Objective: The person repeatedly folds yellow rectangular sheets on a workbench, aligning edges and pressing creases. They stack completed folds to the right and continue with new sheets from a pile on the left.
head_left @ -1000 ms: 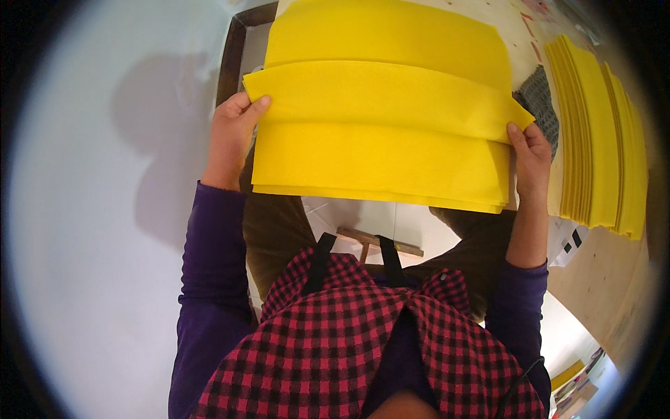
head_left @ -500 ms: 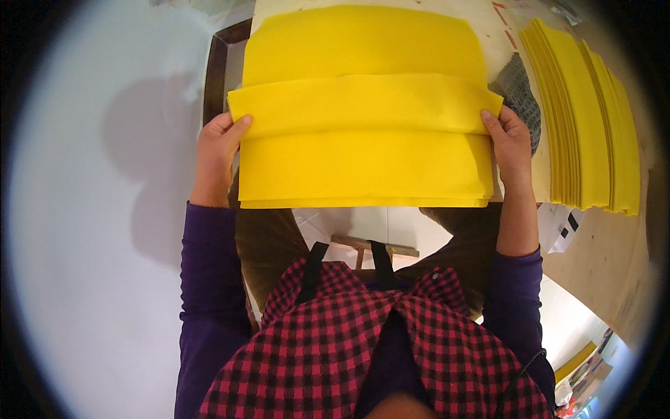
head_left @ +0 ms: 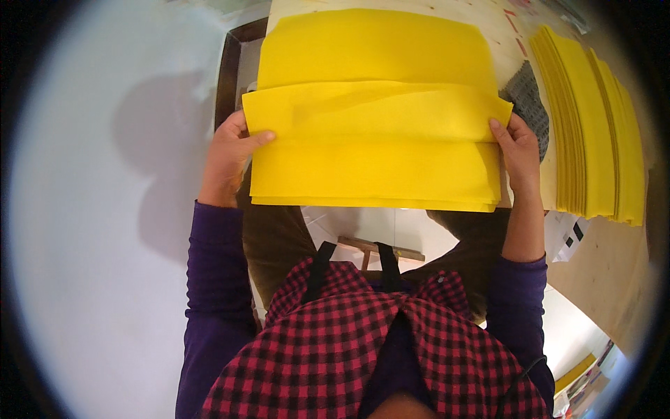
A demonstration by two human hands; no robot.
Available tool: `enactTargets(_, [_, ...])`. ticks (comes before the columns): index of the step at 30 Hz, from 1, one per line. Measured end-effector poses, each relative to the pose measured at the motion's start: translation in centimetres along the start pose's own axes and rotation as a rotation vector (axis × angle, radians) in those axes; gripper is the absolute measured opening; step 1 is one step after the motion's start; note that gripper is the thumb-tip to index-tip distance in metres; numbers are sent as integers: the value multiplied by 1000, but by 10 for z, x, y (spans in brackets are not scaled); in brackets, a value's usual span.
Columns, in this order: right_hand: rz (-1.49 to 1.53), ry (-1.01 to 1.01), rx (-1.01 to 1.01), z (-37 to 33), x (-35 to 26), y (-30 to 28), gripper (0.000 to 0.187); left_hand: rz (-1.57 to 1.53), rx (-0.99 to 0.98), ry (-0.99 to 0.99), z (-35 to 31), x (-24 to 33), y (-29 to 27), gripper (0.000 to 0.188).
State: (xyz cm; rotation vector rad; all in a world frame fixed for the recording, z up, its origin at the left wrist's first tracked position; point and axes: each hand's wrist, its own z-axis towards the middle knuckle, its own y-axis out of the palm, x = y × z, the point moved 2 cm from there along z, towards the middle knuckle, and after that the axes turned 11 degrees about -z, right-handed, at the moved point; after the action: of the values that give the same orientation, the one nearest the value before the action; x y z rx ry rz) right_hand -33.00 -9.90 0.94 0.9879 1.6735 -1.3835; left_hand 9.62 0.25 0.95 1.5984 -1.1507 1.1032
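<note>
A raised yellow felt-like sheet [head_left: 377, 112] stretches across in front of me, its upper edge standing up in a fold. My left hand [head_left: 234, 155] pinches its left end, thumb on the near face and fingers behind. At the opposite end my right hand [head_left: 520, 145] grips the right edge the same way, thumb in front. More yellow sheets [head_left: 377, 45] lie flat behind the raised one, and layered edges hang at the table's near side. The fingers behind the sheet are partly hidden.
To the right stand stacks of folded yellow sheets [head_left: 586, 126] on the wooden table [head_left: 600, 279]. A grey textured cloth [head_left: 527, 101] lies between them and my right hand. A pale wall [head_left: 91, 244] rises at left, beside a dark wooden frame [head_left: 229, 70]. Below is a wooden stool bar [head_left: 384, 249].
My left thumb has slid inward over the sheet. Its raised part is slightly more rippled near the top. The whole view has shifted a little, with both hands still at the ends.
</note>
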Motion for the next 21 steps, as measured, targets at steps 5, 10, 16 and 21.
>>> enactTargets(5, [-7, -6, -10, 0, -2, 0, 26, 28, -9, -6, -4, 4, 5, 38])
enactTargets(10, [41, -77, 34, -1, 0, 1, 32, 22, -4, -6, -2, 3, 7, 37])
enactTargets(16, [-466, -454, 314, -8, -25, 3, 54, 17, 7, -15, -3, 4, 10, 35])
enactTargets(21, [-835, -830, 228, -20, -57, 14, 59, 29, 17, -21, -3, 6, 14, 35])
